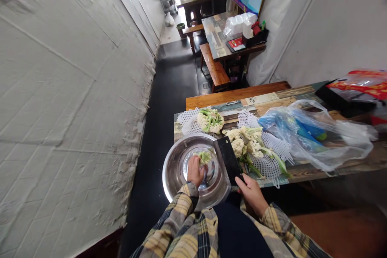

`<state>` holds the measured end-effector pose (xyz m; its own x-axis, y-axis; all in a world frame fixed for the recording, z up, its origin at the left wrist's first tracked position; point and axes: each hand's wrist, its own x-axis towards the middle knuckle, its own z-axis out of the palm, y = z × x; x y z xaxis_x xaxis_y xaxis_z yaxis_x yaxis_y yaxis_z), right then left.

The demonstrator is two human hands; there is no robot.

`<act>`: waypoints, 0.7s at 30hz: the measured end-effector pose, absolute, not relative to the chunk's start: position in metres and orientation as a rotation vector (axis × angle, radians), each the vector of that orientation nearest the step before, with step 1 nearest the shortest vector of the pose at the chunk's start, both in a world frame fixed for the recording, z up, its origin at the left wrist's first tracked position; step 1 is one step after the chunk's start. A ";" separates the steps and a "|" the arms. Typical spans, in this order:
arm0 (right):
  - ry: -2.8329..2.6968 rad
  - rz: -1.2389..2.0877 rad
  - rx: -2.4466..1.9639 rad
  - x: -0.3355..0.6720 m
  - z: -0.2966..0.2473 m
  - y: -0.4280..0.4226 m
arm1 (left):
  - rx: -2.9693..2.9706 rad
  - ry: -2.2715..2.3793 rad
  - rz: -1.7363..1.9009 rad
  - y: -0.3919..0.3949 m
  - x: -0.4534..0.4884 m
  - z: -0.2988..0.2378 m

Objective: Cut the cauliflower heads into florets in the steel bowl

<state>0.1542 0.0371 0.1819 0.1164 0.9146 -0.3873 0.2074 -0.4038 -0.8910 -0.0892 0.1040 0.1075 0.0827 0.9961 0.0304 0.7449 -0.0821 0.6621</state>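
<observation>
Apparently only a little of the cutting is done. Just below the centre of the frame, the left hand [196,171] reaches into a steel basin [167,165], with a small cauliflower floret [205,157] right at its fingertips; whether the fingers pinch it or it lies loose, I cannot tell. The right hand [252,195], lower right of centre, is closed around the handle of a black cleaver [227,159], whose broad blade stands at the basin's right rim. One floret shows within the basin, while most of the cauliflower lies beyond it on the patterned table [231,107]: a rounded head [211,121] behind the basin, and a looser, branching clump [246,142] with green stalks to the right of the blade. White foam netting [273,147] lies under both. Judging by these two lots, the larger share is left to be cut. At the right, a clear plastic bag [332,155] holds something blue.
</observation>
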 end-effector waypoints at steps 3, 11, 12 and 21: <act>-1.099 1.362 -1.692 0.152 0.180 0.034 | 1.877 1.585 0.525 0.101 -0.091 0.102; -0.991 1.189 -1.725 0.171 0.200 0.040 | 1.865 1.705 0.613 0.120 -0.084 0.118; -0.927 1.139 -1.755 0.178 0.202 0.042 | 1.888 1.704 0.632 0.127 -0.078 0.126; -0.384 0.998 -1.768 0.240 0.192 0.040 | 2.281 1.317 0.471 0.170 0.029 0.174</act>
